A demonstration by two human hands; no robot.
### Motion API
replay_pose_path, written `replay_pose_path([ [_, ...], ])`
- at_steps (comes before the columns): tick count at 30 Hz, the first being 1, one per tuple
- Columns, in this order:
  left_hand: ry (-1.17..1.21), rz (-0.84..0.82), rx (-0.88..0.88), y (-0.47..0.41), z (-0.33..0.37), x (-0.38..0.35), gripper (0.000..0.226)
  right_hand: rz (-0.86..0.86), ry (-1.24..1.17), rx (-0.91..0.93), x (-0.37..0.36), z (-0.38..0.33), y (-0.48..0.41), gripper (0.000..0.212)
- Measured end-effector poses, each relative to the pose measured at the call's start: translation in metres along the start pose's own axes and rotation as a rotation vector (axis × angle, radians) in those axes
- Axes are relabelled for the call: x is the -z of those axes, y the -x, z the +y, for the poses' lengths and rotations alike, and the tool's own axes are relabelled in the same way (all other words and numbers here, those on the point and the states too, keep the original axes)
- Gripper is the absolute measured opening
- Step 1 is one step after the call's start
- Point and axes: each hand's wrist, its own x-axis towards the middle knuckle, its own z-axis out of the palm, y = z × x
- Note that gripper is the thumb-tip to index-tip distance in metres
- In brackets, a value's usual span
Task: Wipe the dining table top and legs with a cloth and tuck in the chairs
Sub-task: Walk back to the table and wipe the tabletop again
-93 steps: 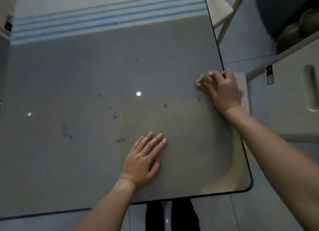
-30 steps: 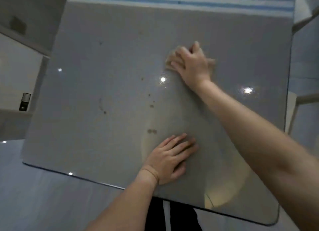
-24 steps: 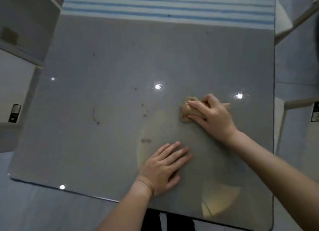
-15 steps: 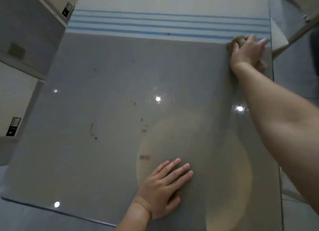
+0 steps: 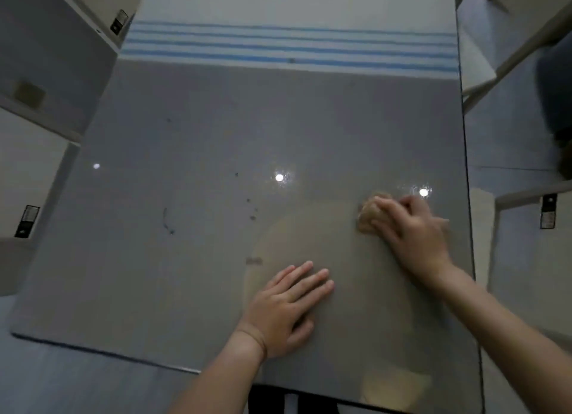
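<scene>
Since half a second ago my right hand (image 5: 411,231) has swept back from the far right corner to the table's right-middle, fingers curled over the bunched tan cloth (image 5: 370,214) and pressing it to the surface. My left hand (image 5: 286,308) lies flat, fingers spread, holding nothing, near the front edge. Around them I see the glossy grey table top (image 5: 192,274) with dark specks (image 5: 252,209) left of the cloth, and a blue-striped runner (image 5: 288,45) at the far end.
</scene>
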Motion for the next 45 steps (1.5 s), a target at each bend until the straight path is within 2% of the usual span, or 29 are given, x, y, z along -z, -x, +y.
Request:
replay_pose_path([
  [3,0.005,0.022,-0.016,0.001,-0.001,-0.002,0.069,0.148,0.127,-0.354,0.015,0.048,-0.047,0.043],
  [6,-0.001,0.046,-0.011,0.001,-0.001,-0.002,0.067,0.186,0.131,-0.5,0.014,0.037,-0.076,0.042],
  [8,0.001,0.048,-0.009,0.002,0.001,-0.002,0.066,0.13,0.145,-0.462,0.006,0.008,-0.059,0.038],
  [12,-0.017,0.02,-0.008,0.003,0.002,-0.002,0.065,0.103,0.089,-0.229,-0.011,-0.042,0.035,0.037],
  [17,0.038,-0.035,-0.008,0.004,0.007,0.009,0.065,0.101,0.084,-0.346,-0.006,-0.059,0.093,0.036],
  [21,0.147,0.206,0.074,0.038,-0.004,0.037,0.059,0.122,0.023,-0.404,-0.009,-0.073,0.093,0.037],
  [23,0.137,0.248,0.129,0.073,-0.027,0.044,0.058,0.113,0.028,-0.421,-0.013,-0.092,0.098,0.038],
  [27,0.083,0.164,0.249,0.123,-0.087,0.039,0.056,0.019,-0.015,-0.18,-0.046,-0.153,0.12,0.039],
  [29,0.06,0.133,0.248,0.13,-0.102,0.038,0.056,-0.052,-0.057,0.052,-0.067,-0.176,0.127,0.039],
  [32,0.065,0.143,0.207,0.13,-0.108,0.037,0.055,-0.127,-0.059,0.504,-0.073,-0.181,0.113,0.042],
  [34,0.084,0.164,0.196,0.129,-0.111,0.036,0.055,-0.15,-0.063,0.649,-0.074,-0.171,0.089,0.047],
  [35,0.087,0.175,0.194,0.129,-0.112,0.034,0.055,-0.139,-0.056,0.641,-0.076,-0.165,0.073,0.049],
  [37,0.091,0.191,0.191,0.13,-0.114,0.032,0.055,-0.057,-0.019,0.51,-0.082,-0.153,0.033,0.048],
  [39,0.094,0.211,0.187,0.129,-0.116,0.031,0.056,0.04,0.024,0.318,-0.09,-0.141,-0.018,0.045],
  [42,0.091,0.229,0.192,0.129,-0.116,0.03,0.055,0.136,-0.015,-0.066,-0.093,-0.132,-0.098,0.037],
  [44,0.093,0.232,0.2,0.129,-0.115,0.032,0.055,0.153,-0.083,-0.269,-0.095,-0.14,-0.116,0.036],
  [45,0.096,0.228,0.202,0.128,-0.115,0.033,0.055,0.154,-0.103,-0.295,-0.097,-0.149,-0.106,0.036],
])
